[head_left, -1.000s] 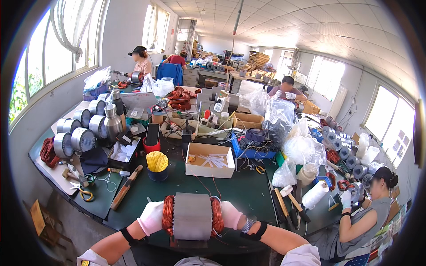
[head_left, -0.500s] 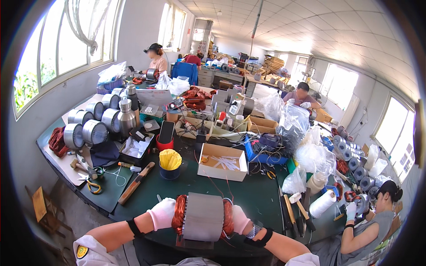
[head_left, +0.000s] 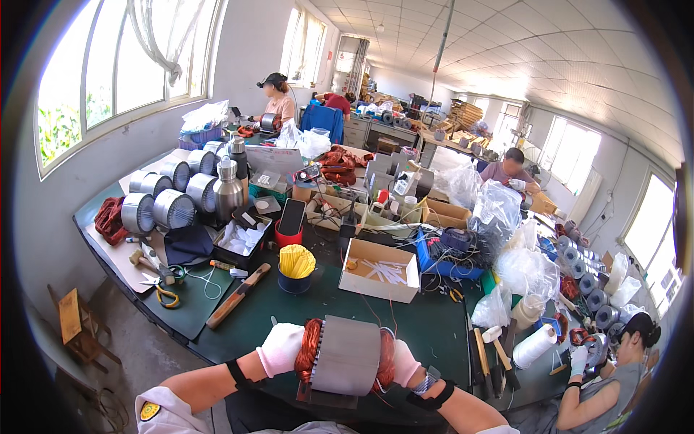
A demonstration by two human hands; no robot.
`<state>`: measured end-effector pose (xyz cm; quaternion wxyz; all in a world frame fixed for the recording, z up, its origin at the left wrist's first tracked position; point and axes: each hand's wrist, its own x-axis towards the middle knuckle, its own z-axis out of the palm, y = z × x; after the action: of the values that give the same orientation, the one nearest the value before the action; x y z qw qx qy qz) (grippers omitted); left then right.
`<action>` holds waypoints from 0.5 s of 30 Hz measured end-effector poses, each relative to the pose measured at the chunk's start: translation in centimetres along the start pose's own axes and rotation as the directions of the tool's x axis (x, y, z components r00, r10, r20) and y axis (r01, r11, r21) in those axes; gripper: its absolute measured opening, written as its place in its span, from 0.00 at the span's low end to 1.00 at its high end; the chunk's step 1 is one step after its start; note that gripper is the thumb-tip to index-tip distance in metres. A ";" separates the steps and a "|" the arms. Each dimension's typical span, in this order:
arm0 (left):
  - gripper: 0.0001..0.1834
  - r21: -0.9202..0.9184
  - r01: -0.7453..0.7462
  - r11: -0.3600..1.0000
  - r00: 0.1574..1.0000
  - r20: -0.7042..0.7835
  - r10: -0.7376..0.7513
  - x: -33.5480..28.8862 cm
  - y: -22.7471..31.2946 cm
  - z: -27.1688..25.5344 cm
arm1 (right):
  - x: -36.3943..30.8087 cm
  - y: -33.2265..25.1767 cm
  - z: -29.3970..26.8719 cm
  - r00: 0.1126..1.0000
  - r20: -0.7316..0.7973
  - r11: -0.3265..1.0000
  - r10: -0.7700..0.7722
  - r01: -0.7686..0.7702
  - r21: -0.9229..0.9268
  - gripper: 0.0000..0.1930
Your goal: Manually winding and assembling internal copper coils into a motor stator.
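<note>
A motor stator (head_left: 348, 356), a grey laminated cylinder with copper windings bulging from both ends, lies on its side at the near edge of the bench. My left hand (head_left: 282, 350), in a white glove, grips its left end against the copper coil (head_left: 309, 350). On the other end my right hand (head_left: 405, 363), gloved too, holds the right coil (head_left: 385, 360). The fingers of both hands are partly hidden by the coils. Thin red lead wires rise from the stator's right end. A dark flat piece (head_left: 327, 395) shows under the stator.
Beyond the stator stand a cup of yellow sleeves (head_left: 296, 262), a white box of strips (head_left: 380, 269) and a wooden stick (head_left: 238, 296). Scissors (head_left: 167, 296) and several stator cores (head_left: 173, 208) lie left. Hammers (head_left: 482, 352) and a thread cone (head_left: 535, 346) lie right, near a co-worker (head_left: 606, 376).
The whole view has shifted, so the bench appears farther right and slightly lower. Both hands keep their hold on the stator, which looks slightly more tilted.
</note>
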<state>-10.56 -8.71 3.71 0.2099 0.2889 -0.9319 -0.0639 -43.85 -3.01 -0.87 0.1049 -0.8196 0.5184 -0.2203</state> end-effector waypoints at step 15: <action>0.07 -0.210 0.035 0.977 0.776 -0.610 -0.159 -0.2 3.6 0.1 | -0.4 0.0 -0.4 0.997 -0.027 0.997 -0.072 0.072 -0.017 0.09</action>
<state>-12.32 -5.65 4.41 0.5286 0.3208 -0.7834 -0.0627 -44.15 -2.59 -0.66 0.0830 -0.8354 0.4917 -0.2312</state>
